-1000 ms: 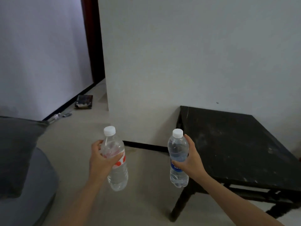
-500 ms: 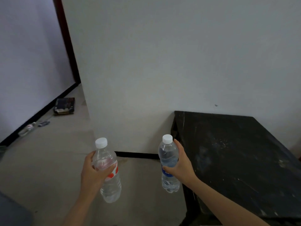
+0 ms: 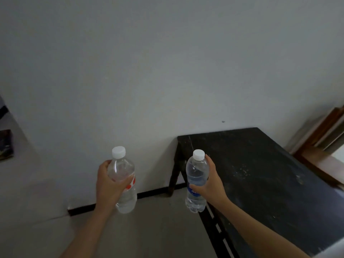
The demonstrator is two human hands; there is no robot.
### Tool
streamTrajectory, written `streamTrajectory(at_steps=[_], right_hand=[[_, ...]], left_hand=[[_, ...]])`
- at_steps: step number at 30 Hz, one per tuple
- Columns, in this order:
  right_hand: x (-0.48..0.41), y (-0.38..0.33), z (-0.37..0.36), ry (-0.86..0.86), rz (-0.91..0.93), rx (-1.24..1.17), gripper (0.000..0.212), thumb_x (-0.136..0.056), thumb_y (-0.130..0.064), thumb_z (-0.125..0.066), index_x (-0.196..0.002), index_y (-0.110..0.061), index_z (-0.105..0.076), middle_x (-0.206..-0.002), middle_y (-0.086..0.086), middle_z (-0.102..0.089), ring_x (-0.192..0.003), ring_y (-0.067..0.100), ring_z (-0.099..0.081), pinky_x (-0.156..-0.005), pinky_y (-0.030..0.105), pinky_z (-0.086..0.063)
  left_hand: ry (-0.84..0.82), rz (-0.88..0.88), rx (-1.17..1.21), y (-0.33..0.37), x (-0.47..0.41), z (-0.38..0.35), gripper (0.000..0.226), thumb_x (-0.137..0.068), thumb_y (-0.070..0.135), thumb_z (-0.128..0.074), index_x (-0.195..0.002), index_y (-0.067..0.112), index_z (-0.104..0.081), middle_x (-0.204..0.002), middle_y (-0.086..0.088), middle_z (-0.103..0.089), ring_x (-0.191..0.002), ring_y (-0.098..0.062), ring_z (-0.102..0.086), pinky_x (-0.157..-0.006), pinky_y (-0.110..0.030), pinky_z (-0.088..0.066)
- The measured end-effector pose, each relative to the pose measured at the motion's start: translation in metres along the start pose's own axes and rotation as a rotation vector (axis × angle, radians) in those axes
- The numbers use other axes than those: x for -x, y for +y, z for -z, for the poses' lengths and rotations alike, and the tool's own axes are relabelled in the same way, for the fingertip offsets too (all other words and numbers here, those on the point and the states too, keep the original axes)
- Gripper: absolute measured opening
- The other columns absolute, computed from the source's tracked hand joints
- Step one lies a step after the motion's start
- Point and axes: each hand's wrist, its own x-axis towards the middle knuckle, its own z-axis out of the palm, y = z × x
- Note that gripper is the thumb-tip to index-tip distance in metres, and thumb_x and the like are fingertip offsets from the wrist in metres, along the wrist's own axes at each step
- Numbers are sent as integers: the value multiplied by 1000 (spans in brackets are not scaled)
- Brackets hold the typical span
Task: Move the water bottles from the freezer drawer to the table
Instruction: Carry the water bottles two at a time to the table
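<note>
My left hand [image 3: 108, 185] grips a clear water bottle with a red-and-white label [image 3: 123, 175] and white cap, held upright over the floor. My right hand [image 3: 211, 183] grips a second clear bottle with a blue label [image 3: 196, 174] and white cap, upright just off the left edge of the black table [image 3: 270, 183]. Both bottles hang in the air, clear of the tabletop. The freezer drawer is out of view.
A white wall [image 3: 149, 71] stands straight ahead with a black skirting strip [image 3: 152, 193] at its foot. The table's dark leg [image 3: 175, 175] angles down to the grey floor. A wooden door frame [image 3: 323, 127] shows at the far right, a dark flat object [image 3: 5, 144] at the far left.
The view has swung right and moved closer to the table, which now fills the lower right. Both hands still hold their bottles upright, the right one nearer the table's edge.
</note>
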Motion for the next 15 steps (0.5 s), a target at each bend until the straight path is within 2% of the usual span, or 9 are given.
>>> streamTrajectory(at_steps=[4, 10, 12, 14, 15], right_hand=[[-8, 24, 10, 49, -116, 70, 107, -66, -19, -81, -144, -36, -9, -143, -4, -35, -126, 16, -42, -98, 43, -47], [-25, 68, 46, 158, -251, 104, 108, -63, -16, -81, -136, -50, -9, -140, -3, -37, -122, 18, -46, -92, 44, -51], [-41, 85, 63, 205, -273, 92, 109, -63, -13, -82, -139, -47, -11, -139, -2, -38, -119, 17, -47, -91, 44, -51], [-58, 98, 78, 250, -284, 76, 108, -64, -10, -81, -141, -42, -12, -139, 0, -38, -116, 13, -46, -91, 39, -50], [-71, 108, 89, 285, -284, 67, 107, -65, -8, -80, -142, -40, -13, -139, 0, -38, -115, 13, -45, -89, 36, -49]], left_hand=[[-131, 19, -30, -11, -26, -41, 76, -58, 11, -86, -120, 13, -43, -112, -4, -51, -101, -25, -52, -84, -36, -43], [-274, 75, 5, -24, -43, -118, 71, -65, 16, -82, -126, 16, -45, -122, -4, -53, -110, -26, -52, -93, -42, -44], [-300, 51, 24, -18, -55, -148, 61, -66, 17, -82, -117, 20, -49, -111, 3, -57, -104, -23, -53, -88, -39, -44], [-319, 2, 42, -6, -63, -175, 46, -68, 7, -79, -95, 28, -50, -91, 17, -52, -88, -16, -53, -78, -30, -40], [-317, -45, 37, 4, -71, -196, 45, -68, 3, -78, -86, 33, -49, -86, 20, -51, -80, -11, -54, -73, -27, -39]])
